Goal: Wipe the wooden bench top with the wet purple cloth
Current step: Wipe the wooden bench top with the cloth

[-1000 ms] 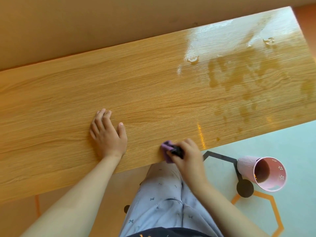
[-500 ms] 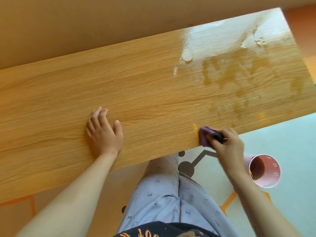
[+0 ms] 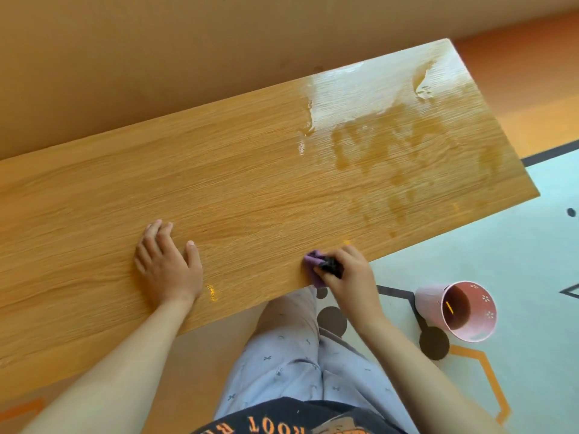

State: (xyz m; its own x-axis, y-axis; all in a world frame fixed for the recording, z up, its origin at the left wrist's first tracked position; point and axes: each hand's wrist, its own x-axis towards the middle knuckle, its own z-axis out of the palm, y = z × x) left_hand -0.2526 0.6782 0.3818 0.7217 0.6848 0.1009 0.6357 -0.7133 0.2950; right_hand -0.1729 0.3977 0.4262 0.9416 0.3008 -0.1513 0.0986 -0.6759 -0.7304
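Wooden table (image 3: 250,183) spanning left to right; wet patch (image 3: 391,120) glossy over far-right end, left stretch looking dry. Left grip (image 3: 169,267) flat on table near edge, fingers straight, holding nothing. Right grip (image 3: 347,274) curled round bunched purple cloth (image 3: 313,261), pressed at near edge, right of centre. Pink cup (image 3: 454,311) on floor, near right. Mid-wipe, apparently. Next: firm pressure, strokes carried leftward over dry stretch.

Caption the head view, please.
Right hand grips purple cloth at near edge of wooden bench; left hand rests flat on it.
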